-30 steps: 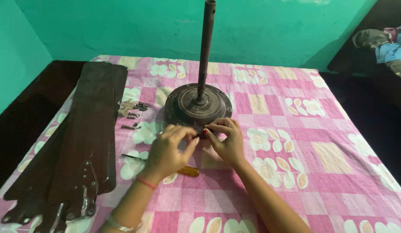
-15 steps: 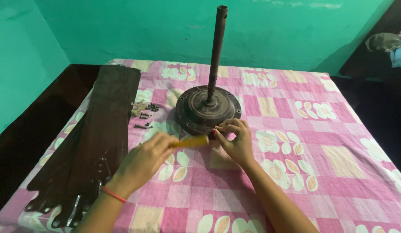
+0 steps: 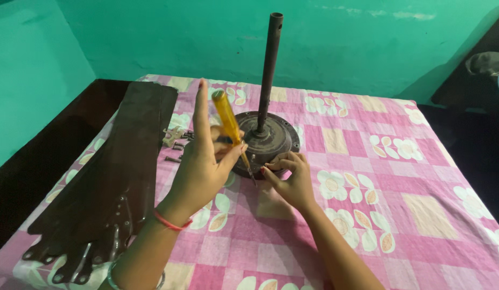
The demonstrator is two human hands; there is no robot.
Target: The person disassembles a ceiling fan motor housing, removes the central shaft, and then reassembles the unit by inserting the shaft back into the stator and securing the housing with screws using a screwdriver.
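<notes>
Head view: left hand (image 3: 204,161) grips yellow screwdriver (image 3: 229,124); right hand (image 3: 291,180) pinches fan motor (image 3: 268,140) rim.

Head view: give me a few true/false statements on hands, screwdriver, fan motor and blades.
1. The left hand holds a yellow-handled screwdriver. True.
2. The right hand is raised clear of the fan motor. False: its fingertips rest at the motor's near edge.
3. The fan blades are mounted on the motor. False: they lie stacked on the cloth to the motor's left.
4. A dark rod stands upright from the motor's centre. True.
5. Loose screws lie between the blades and the motor. True.
6. The cloth is plain blue. False: it is pink checked with flower prints.
</notes>
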